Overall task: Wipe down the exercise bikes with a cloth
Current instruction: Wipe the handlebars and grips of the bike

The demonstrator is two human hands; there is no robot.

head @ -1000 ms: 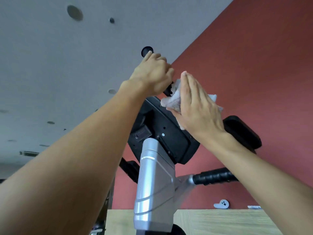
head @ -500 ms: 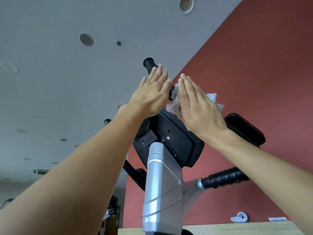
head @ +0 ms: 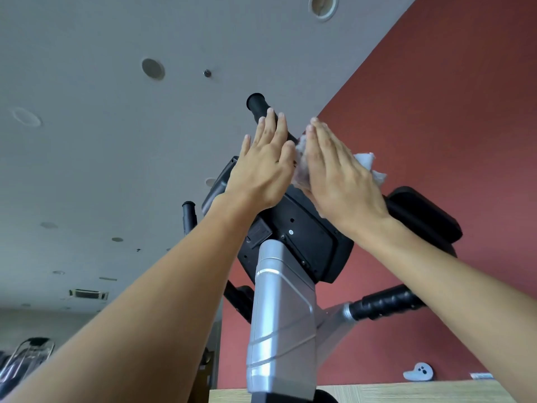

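Grey-white and crumpled, the cloth (head: 302, 164) sits under our right hand (head: 340, 175), whose fingers lie flat and together, pressing it against the top of the exercise bike's black console (head: 293, 237) and the base of the upright handlebar grip (head: 257, 104) rather than pinching it; loose corners of fabric stick out past the far side of that palm. Our left hand (head: 261, 167) is equally open, fingers extended, holding nothing, laid against the same grip just beside the cloth, seemingly to steady the bar. We judge the wipe to be under way on the upper handlebar and console edge of this one bike, with much left: below our palms the matte plastic back of the console, the brushed silver post (head: 280, 312), the ribbed rubber side grip (head: 383, 303) under our right forearm and the padded black rest (head: 427, 216) beyond the right wrist show no contact with the cloth. Whether any of those are already clean we cannot tell from below, since the surfaces show neither streaks nor dust at this angle. The cloth looks soft and thin, the grips foam-like and round, the post smooth metal with angled seams. Another machine (head: 26, 359) near our left elbow suggests more bikes remain.
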